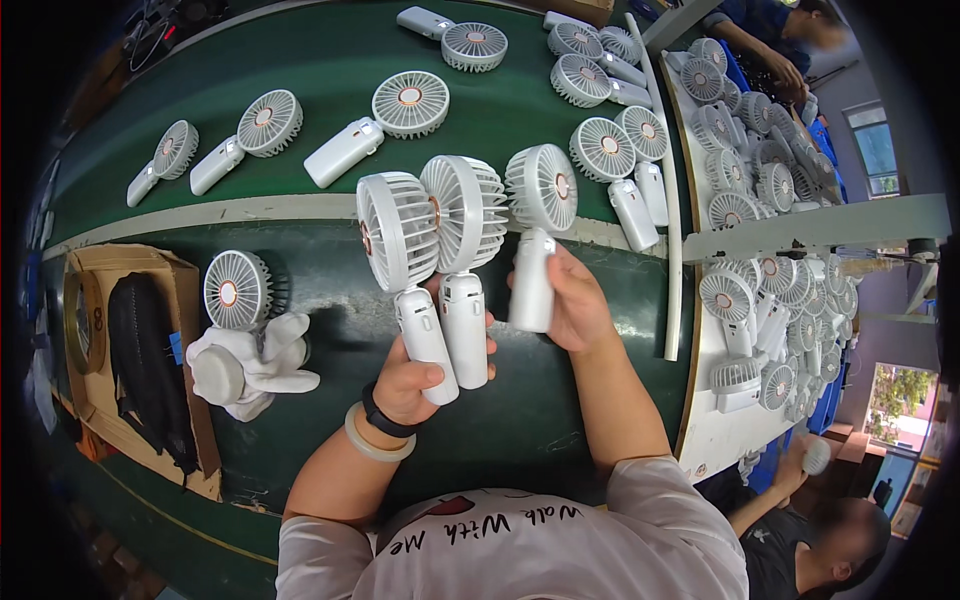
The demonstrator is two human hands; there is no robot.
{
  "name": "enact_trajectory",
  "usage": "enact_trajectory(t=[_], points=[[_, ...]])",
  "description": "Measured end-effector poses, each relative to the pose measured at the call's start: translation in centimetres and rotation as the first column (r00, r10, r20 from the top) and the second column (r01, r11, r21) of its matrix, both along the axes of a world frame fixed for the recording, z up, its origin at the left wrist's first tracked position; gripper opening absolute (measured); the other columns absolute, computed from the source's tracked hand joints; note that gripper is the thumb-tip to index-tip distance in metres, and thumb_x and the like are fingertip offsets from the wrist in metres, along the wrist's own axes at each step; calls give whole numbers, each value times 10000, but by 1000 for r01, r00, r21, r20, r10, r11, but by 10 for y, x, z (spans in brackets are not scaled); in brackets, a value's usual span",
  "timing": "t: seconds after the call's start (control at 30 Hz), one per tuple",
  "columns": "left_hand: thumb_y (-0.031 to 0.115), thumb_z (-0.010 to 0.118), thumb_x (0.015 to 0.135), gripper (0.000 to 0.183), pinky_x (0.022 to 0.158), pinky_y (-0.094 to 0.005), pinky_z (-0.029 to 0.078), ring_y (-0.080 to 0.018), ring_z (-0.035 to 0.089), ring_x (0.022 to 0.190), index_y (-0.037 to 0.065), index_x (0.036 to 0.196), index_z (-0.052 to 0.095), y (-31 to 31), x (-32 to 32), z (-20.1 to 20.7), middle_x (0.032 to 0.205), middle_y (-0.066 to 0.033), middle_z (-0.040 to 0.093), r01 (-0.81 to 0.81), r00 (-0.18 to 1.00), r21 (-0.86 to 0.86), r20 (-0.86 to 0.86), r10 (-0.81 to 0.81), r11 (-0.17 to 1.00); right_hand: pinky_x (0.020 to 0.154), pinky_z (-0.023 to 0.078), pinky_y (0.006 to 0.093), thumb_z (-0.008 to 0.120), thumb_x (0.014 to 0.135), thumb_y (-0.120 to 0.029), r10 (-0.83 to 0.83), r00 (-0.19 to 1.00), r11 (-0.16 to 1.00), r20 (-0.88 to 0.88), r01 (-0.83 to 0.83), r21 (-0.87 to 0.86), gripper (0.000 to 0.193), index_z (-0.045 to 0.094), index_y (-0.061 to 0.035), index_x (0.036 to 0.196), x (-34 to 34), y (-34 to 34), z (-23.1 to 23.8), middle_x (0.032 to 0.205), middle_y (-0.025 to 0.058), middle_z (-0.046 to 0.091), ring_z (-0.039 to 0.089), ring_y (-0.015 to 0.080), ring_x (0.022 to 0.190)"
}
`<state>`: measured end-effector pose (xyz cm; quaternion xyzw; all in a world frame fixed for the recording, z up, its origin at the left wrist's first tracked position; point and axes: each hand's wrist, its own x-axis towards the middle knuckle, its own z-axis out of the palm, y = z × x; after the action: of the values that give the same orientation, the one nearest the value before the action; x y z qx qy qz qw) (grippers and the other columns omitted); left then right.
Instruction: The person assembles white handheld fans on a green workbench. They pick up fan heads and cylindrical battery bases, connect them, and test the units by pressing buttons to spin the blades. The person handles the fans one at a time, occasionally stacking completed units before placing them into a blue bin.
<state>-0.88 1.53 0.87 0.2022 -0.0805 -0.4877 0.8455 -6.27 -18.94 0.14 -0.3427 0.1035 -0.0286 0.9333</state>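
Two white handheld fans are gripped side by side in my left hand, its thumb across the front of one handle. The left fan and its neighbour have their round grilles turned partly toward each other. My right hand is closed round the handle of a third handheld fan, held upright just to the right of the pair. Its copper-coloured ring faces right. All three are above the dark green workbench.
More white fans lie on the green conveyor belt ahead. At left stand a cardboard box with a black pouch, white gloves and another fan. Right of a white rail, a table holds piled fans; two people work there.
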Motion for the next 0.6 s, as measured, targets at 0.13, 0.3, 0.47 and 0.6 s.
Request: enact_trajectory(t=[0.13, 0.3, 0.47, 0.6], points=[[175, 700, 624, 919, 774, -422, 501, -259, 552, 1011, 190, 1400, 209, -1, 0, 0, 1175, -160, 446, -7, 1000, 22, 22, 6, 1000, 844, 475, 336, 558, 878, -132, -117, 993, 957, 6, 114, -267, 408, 404, -29, 1241, -1, 11, 11, 1072, 84, 568, 585, 198, 972], [136, 716, 621, 953, 790, -438, 510, -277, 551, 1029, 189, 1406, 178, -3, -2, -3, 1195, -173, 444, -33, 998, 31, 46, 32, 999, 853, 471, 330, 576, 838, -46, -197, 980, 887, 20, 186, -422, 418, 417, 4, 1221, 0, 11, 9, 1057, 119, 594, 597, 203, 974], [136, 727, 621, 951, 799, -445, 518, -282, 541, 1045, 185, 1395, 176, -3, -4, -3, 1185, -166, 443, -66, 992, 101, 112, 54, 993, 873, 468, 368, 598, 814, -61, -218, 975, 884, 31, 211, -417, 436, 431, 7, 1210, 2, 13, 10, 1076, 144, 592, 603, 242, 968], [123, 737, 620, 918, 811, -455, 515, -282, 529, 1066, 149, 1372, 212, -5, -5, -2, 1214, -162, 435, -79, 989, 134, 134, 61, 988, 875, 467, 367, 606, 804, -59, -180, 984, 903, 19, 173, -394, 421, 451, 6, 1191, 1, 10, 9, 1070, 146, 598, 604, 240, 965]])
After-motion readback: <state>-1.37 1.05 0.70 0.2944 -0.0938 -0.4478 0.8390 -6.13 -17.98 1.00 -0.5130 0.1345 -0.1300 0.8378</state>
